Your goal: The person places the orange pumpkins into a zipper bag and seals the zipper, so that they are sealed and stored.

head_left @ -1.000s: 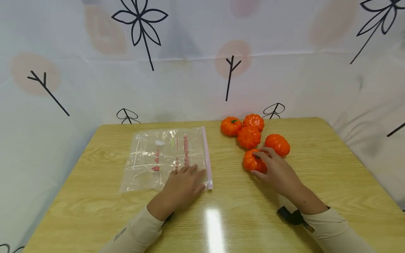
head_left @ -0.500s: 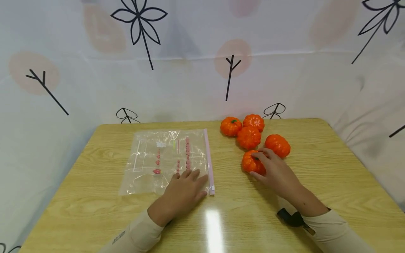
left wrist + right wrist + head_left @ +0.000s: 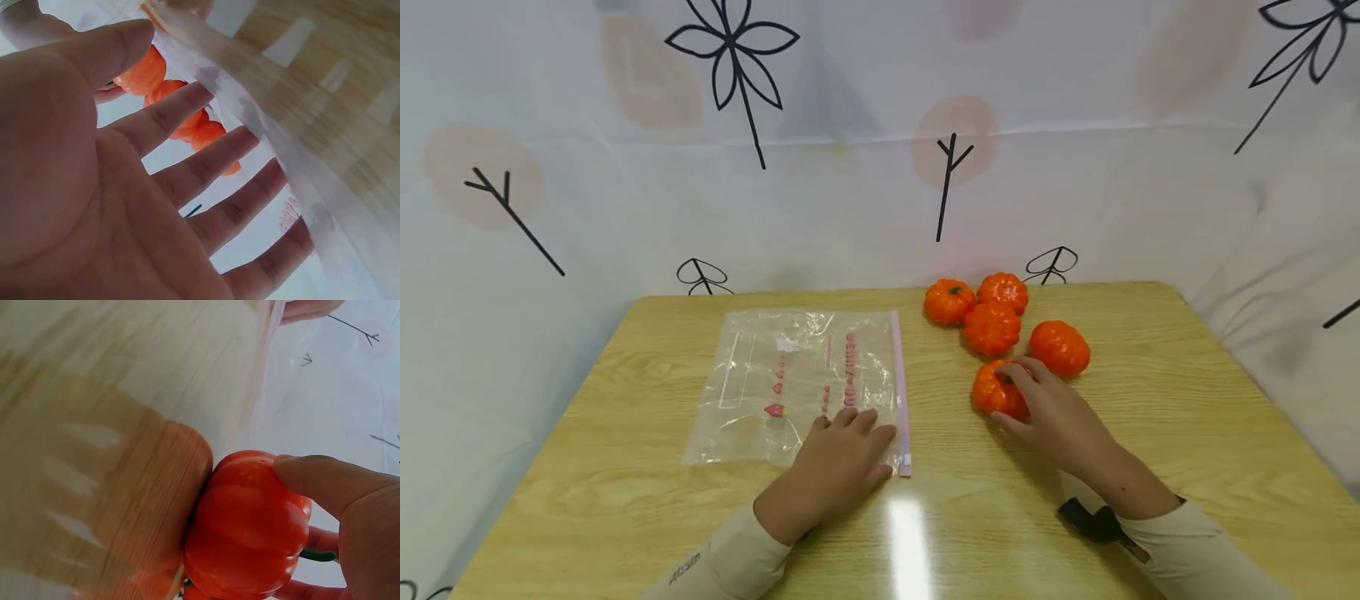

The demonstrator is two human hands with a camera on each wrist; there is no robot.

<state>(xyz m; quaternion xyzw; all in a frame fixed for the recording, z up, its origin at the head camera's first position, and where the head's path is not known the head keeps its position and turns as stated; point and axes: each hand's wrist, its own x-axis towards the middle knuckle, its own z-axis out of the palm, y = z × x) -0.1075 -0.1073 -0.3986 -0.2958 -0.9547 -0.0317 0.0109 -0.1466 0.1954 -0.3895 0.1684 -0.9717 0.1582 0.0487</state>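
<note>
Bent round the side of an orange pumpkin [image 3: 997, 393] with thumb and fingers in the right grip [image 3: 1060, 421], and holding it against the surface [image 3: 970, 517]. Touching the near right corner of a plastic bag [image 3: 805, 375] with the left grip [image 3: 835, 462], spread and holding nothing. Glossy, squat and lobed in the right, with a green stem [image 3: 317, 555] toward the palm; thin, clear, wrinkled and pink-printed under the left, edged by a pale pink zip strip [image 3: 901, 383]. Beyond, beside the right knuckles, another pumpkin [image 3: 1060, 349]; near the back edge, three clustered pumpkins [image 3: 992, 328], touching. Between strip and held pumpkin, a band of wood grain.
</note>
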